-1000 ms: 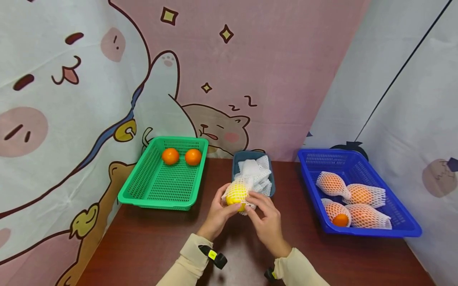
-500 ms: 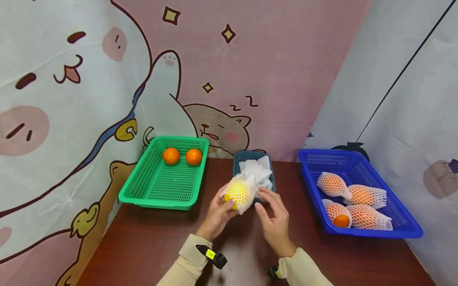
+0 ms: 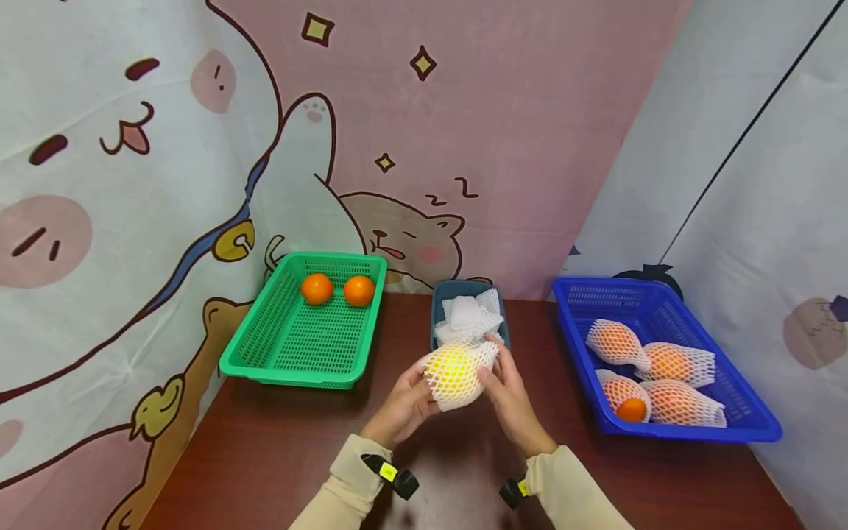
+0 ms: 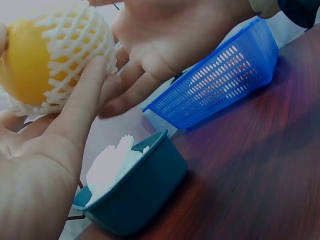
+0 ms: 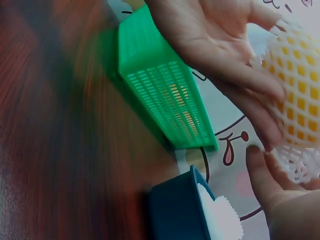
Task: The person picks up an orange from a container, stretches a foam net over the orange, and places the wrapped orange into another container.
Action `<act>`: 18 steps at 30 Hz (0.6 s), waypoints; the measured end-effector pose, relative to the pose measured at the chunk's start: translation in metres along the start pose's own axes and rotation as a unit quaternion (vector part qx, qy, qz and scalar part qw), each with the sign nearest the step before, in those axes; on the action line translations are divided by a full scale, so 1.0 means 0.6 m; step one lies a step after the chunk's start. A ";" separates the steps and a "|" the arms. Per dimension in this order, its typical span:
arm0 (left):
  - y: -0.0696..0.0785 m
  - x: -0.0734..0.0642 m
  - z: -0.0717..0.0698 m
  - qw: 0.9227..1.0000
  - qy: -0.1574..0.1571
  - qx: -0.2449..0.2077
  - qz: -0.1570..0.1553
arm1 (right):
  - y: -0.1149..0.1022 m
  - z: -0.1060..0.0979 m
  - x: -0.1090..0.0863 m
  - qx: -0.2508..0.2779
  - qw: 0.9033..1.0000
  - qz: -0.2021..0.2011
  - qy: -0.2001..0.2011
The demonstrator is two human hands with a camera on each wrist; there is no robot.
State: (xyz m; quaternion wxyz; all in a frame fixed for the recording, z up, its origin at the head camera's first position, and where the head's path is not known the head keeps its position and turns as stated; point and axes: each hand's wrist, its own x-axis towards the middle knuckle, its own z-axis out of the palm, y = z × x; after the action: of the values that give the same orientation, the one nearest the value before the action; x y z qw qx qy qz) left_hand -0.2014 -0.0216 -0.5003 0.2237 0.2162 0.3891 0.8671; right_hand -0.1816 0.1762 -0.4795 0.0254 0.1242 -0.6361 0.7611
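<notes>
A yellow fruit (image 3: 453, 372) sits inside a white foam net sleeve (image 5: 300, 95), held above the table in front of the small bin. My left hand (image 3: 405, 403) grips the netted fruit from the left, fingers beneath and around it. In the left wrist view, part of the yellow fruit (image 4: 22, 62) shows bare outside the net. My right hand (image 3: 515, 405) pinches the sleeve's right end between thumb and fingers. Behind the fruit, a dark teal bin (image 3: 439, 309) holds several white foam nets (image 3: 467, 313).
On the left, a green basket (image 3: 298, 379) contains two bare oranges (image 3: 338, 290). To the right, a blue basket (image 3: 695, 434) holds several orange fruits in foam nets (image 3: 679, 401). Everything stands on a dark reddish-brown table (image 3: 265, 456), with a cartoon-printed cloth (image 3: 517, 147) behind.
The foam net now covers more of the fruit's visible side. My right hand came away from the fruit, then closed on the sleeve's right end. The fruit has shifted slightly right and turned.
</notes>
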 end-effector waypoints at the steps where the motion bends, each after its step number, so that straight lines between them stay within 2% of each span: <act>1: 0.000 0.000 0.000 1.000 0.003 0.004 0.000 | 0.001 0.000 0.000 0.018 1.000 -0.001 -0.012; 6: -0.004 -0.005 -0.001 1.000 0.019 0.007 -0.002 | -0.001 -0.005 -0.002 0.045 0.998 0.000 -0.041; 13: -0.008 -0.006 -0.006 0.999 0.039 0.018 -0.024 | -0.007 -0.018 -0.001 0.085 0.990 0.057 -0.093; 15: -0.008 -0.005 -0.004 0.997 0.056 0.041 -0.032 | -0.006 -0.020 -0.001 0.091 0.988 0.067 -0.103; 18: -0.004 -0.001 0.001 0.988 0.093 0.115 -0.030 | -0.002 -0.021 -0.003 0.101 0.989 0.061 -0.089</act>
State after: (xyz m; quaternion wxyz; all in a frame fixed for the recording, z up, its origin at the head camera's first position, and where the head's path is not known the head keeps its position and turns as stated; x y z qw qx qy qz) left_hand -0.2003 -0.0200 -0.5022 0.1858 0.1468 0.5118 0.8258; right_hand -0.1815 0.1886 -0.4810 -0.0902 0.1545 -0.5623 0.8073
